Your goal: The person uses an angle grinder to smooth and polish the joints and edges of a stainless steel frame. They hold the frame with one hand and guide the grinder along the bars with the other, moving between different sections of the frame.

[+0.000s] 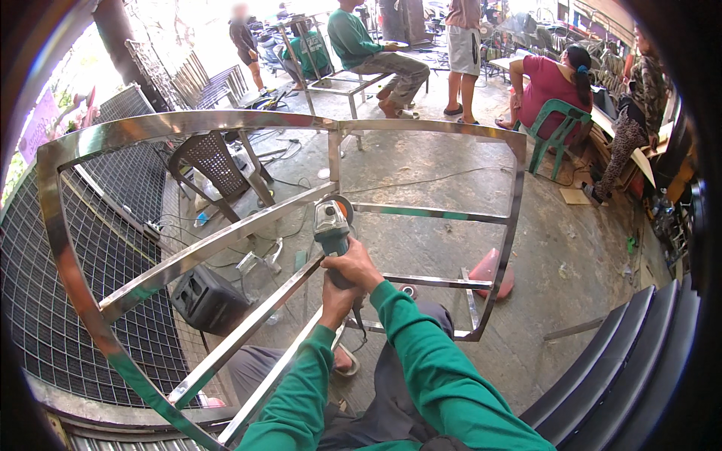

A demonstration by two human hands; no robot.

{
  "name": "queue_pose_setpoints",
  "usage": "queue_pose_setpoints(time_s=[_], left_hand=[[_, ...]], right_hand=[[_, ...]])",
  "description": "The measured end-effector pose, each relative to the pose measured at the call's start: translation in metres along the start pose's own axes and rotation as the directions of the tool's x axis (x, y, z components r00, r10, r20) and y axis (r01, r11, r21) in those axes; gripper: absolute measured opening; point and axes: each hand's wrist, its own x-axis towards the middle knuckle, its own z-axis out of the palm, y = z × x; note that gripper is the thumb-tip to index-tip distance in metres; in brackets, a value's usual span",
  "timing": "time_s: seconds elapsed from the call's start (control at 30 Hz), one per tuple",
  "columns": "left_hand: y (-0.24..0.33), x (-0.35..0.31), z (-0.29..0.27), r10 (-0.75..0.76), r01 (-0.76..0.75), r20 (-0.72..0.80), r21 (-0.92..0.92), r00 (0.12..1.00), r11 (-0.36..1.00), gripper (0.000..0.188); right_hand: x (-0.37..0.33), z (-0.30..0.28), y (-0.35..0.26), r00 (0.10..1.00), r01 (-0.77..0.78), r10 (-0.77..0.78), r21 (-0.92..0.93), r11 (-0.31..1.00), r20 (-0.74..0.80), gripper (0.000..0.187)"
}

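Note:
Both my hands are wrapped round an angle grinder (332, 229) with a grey metal head and a dark teal body. My right hand (358, 264) grips the body just below the head. Lower down, my left hand (338, 301) closes round the rear of the grinder, where a dark cord hangs down. An orange-brown disc (345, 208) shows at the head, close to the upright middle bar of a shiny metal frame (226, 230). Whether disc and bar touch I cannot tell. The frame has a curved outline and several crossbars, and stands upright in front of me.
A black plastic case-like box (201, 298) and a brown chair (213, 167) stand beyond the frame. Wire mesh panels (90, 278) line the left. Dark curved slats (632, 361) lie at lower right. Several people sit or stand farther back, one on a green chair (558, 129). Cables cross the concrete floor.

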Motion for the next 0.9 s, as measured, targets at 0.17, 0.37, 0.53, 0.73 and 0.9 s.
queue_pose_setpoints(time_s=[0.17,0.37,0.53,0.73,0.9], left_hand=[[0.003,0.008,-0.003,0.068,-0.069,0.018,0.018,0.997,0.997,0.092],[0.011,0.007,0.0,0.037,-0.036,0.029,-0.035,0.999,0.999,0.086],[0.006,0.008,0.002,0.102,-0.102,-0.025,0.016,0.994,0.995,0.084],[-0.007,0.016,0.005,0.058,-0.058,-0.006,-0.049,0.998,0.997,0.077],[-0.008,0.017,0.009,-0.043,0.039,-0.051,-0.085,0.998,0.996,0.083]], right_hand=[[0.004,0.004,0.0,1.0,-0.007,0.008,0.104,0.995,-0.007,0.066],[0.009,0.002,0.003,1.0,-0.011,0.011,0.079,0.997,-0.005,0.067],[0.012,0.001,0.001,1.0,-0.006,0.006,0.034,0.999,0.015,0.06],[0.007,-0.005,-0.011,1.0,-0.011,0.01,0.021,1.0,0.026,0.06],[0.011,-0.006,-0.015,0.997,-0.038,0.037,0.013,0.999,0.067,0.06]])
